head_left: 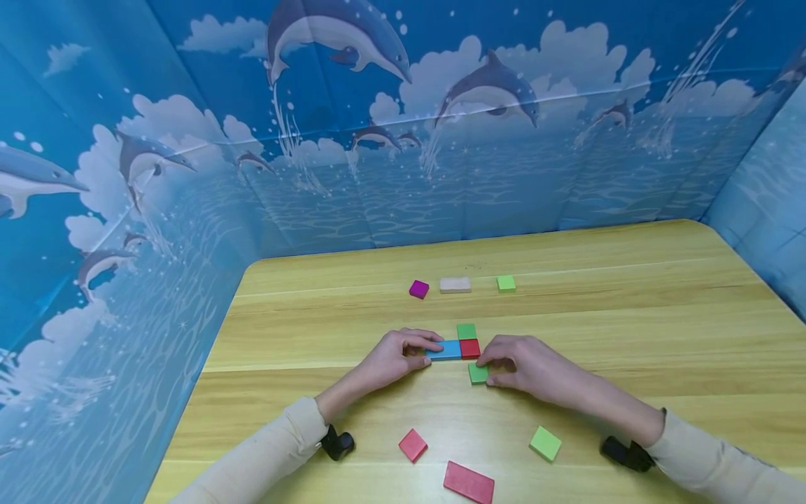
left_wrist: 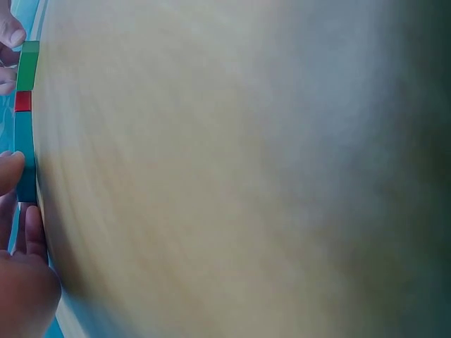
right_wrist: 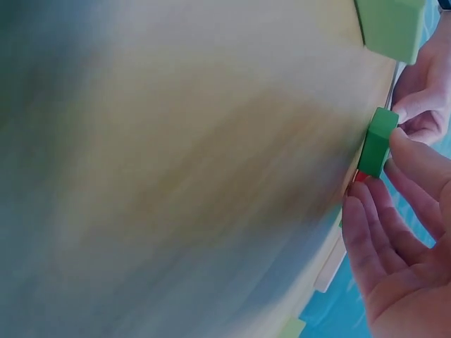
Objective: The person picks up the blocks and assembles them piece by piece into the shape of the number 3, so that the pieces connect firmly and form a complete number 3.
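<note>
Near the middle of the table, my left hand (head_left: 398, 353) holds the left end of a long blue block (head_left: 450, 351), thumb at its near side and a finger over its top. A small red block (head_left: 469, 348) sits against the blue block's right end. Behind the red one lies a green square block (head_left: 467, 331). My right hand (head_left: 529, 365) pinches a second green block (head_left: 477, 374) just in front of the red block; the right wrist view shows thumb and fingers at this green block (right_wrist: 376, 148).
Toward the back lie a purple block (head_left: 418, 289), a pale block (head_left: 455, 285) and a light green block (head_left: 506, 283). Nearer the front are a pink-red square block (head_left: 413, 445), a red rectangular block (head_left: 469, 482) and another light green block (head_left: 545, 444). Dolphin-print cloth (head_left: 403, 189) hangs behind the table.
</note>
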A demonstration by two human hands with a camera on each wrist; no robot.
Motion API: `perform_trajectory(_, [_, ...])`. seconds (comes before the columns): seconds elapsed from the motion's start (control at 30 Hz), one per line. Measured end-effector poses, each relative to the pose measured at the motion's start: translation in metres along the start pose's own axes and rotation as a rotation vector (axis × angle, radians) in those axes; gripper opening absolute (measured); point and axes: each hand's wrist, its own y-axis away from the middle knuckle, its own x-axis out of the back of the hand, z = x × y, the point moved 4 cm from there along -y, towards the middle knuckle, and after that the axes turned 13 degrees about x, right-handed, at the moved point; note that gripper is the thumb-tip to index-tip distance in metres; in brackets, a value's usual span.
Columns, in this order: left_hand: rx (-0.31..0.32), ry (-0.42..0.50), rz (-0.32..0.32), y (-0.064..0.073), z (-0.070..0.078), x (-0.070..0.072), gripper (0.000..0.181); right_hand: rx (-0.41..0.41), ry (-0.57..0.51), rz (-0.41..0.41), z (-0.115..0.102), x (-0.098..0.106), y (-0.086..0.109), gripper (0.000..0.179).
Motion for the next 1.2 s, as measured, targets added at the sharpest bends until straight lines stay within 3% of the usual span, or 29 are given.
perform_trajectory(0.83, [-0.002, 0.025, -0.006, 0.0, -0.002, 0.001, 0.027, -0.012, 0.017, -0.001, 0.009, 0.003, -0.008, 0.024])
perform_trajectory(1.2, [-0.009, 0.035, -0.027, 0.018, 0.03, 0.009, 0.027, -0.023, 0.036, 0.007, 0.009, 0.002, -0.009, 0.024])
